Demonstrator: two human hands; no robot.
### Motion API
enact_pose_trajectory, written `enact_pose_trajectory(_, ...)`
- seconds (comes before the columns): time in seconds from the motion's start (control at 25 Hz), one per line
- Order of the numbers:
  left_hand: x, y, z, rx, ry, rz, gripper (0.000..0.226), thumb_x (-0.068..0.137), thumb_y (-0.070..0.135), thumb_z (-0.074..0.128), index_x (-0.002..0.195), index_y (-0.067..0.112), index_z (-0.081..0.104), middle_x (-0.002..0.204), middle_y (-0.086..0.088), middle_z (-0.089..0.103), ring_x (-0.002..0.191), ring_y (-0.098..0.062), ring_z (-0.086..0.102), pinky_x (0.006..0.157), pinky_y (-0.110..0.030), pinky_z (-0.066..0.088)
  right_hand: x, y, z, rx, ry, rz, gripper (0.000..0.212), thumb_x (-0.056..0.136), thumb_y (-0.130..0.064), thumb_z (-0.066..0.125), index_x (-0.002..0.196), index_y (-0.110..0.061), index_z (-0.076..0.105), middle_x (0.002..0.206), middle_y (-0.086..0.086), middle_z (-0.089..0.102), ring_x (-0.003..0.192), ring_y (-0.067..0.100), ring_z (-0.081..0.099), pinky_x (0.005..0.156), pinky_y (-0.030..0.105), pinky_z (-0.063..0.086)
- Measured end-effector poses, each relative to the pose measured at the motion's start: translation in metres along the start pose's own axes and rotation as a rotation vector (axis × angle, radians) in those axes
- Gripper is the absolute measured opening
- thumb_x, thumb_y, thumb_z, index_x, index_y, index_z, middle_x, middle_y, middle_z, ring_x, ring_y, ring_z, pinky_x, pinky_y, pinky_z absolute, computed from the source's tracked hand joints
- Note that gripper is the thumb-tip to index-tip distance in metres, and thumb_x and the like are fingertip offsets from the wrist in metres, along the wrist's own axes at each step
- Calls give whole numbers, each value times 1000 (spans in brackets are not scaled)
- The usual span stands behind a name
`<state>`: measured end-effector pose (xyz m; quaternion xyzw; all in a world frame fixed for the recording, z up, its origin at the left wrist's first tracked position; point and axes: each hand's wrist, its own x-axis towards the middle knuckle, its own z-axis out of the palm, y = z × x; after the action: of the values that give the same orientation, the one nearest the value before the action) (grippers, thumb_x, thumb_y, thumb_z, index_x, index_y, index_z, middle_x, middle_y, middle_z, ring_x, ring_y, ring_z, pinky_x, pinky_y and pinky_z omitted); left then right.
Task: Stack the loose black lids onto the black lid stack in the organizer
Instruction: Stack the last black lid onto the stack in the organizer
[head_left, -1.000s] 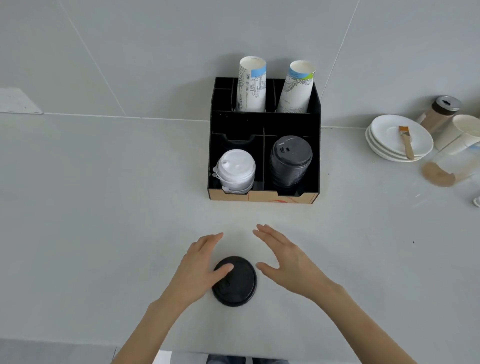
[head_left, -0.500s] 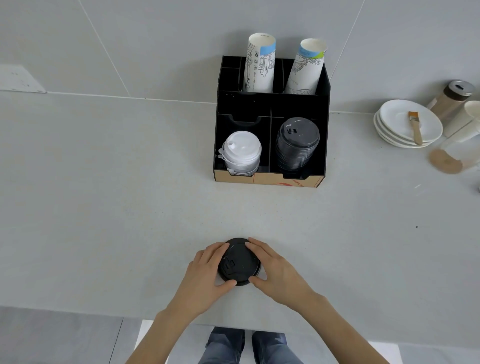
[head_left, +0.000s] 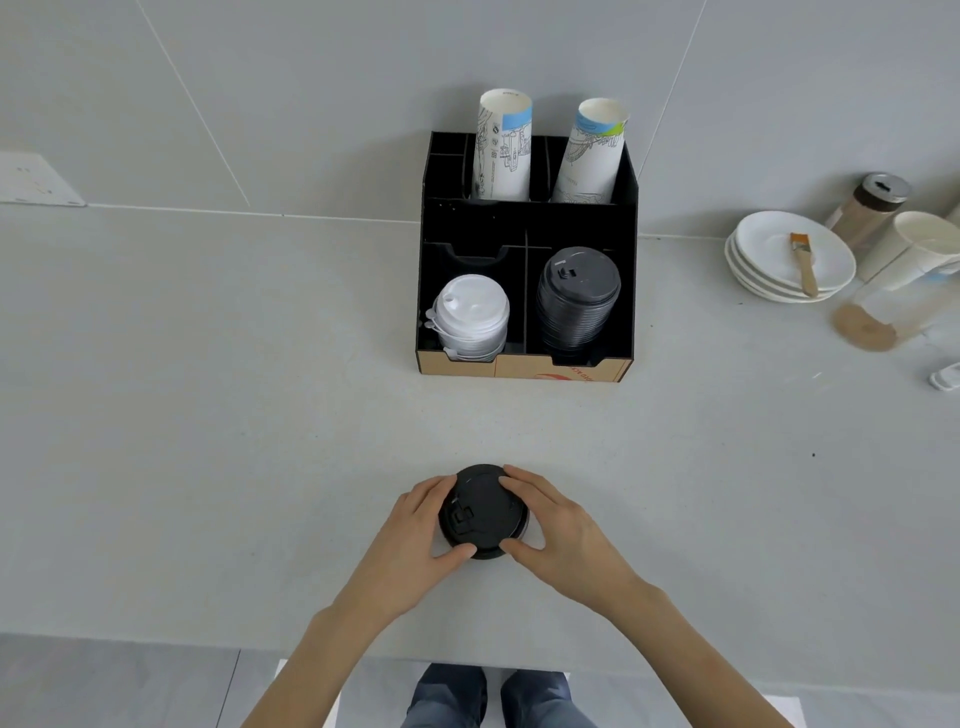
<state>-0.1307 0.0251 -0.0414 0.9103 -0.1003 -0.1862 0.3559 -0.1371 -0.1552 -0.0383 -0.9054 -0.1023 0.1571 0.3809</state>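
Note:
The loose black lids (head_left: 485, 512) sit as a short pile on the grey counter near its front edge. My left hand (head_left: 410, 540) grips the pile's left side and my right hand (head_left: 558, 532) grips its right side, fingers curled around the rim. Farther back stands the black organizer (head_left: 628, 208). Its front right compartment holds the tall black lid stack (head_left: 577, 296). A white lid stack (head_left: 470, 317) fills the front left compartment.
Two paper cup stacks (head_left: 503, 145) stand in the organizer's rear compartments. At the right are stacked white plates (head_left: 769, 280) with a brush (head_left: 804, 262), a shaker jar (head_left: 872, 205), paper cups (head_left: 919, 249) and a brown disc (head_left: 865, 330). The counter's front edge lies just below my hands.
Both hands have closed in from the sides onto the loose black lids. The view has also tilted down, so the organizer now sits farther from my hands.

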Motion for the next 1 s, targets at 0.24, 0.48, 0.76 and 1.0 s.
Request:
enact_pose_trajectory(0.24,22,23,-17,-58,105,84,57,83,26,60,132,20,31,138,2,38,124,-11,38,99,-17,26,9,-2,-36,28,142,-16,56,81,-21,64,131,-19,38,143,-7,37,123,-1,36,94,-4,19)
enact_pose_trajectory(0.48,50,53,-30,-59,170,174,57,82,24,62,131,20,33,137,2,39,123,-12,38,98,-17,26,19,-4,-74,13,249,-57,54,79,-18,66,128,-16,43,139,-4,42,117,-1,37,87,-13,16)
enact_pose_trajectory(0.76,83,80,-39,-62,221,265,54,81,24,63,129,22,37,138,4,39,125,-11,38,100,-19,29,34,0,-112,-31,326,-79,52,80,-19,66,127,-17,44,142,-3,40,121,4,40,86,-14,17)
enact_pose_trajectory(1.0,114,96,-44,-55,257,281,53,81,24,63,128,19,40,138,1,42,126,-12,36,98,-13,22,55,5,-139,-68,340,-77,49,80,-19,65,125,-15,46,142,0,41,124,15,44,90,-8,20)
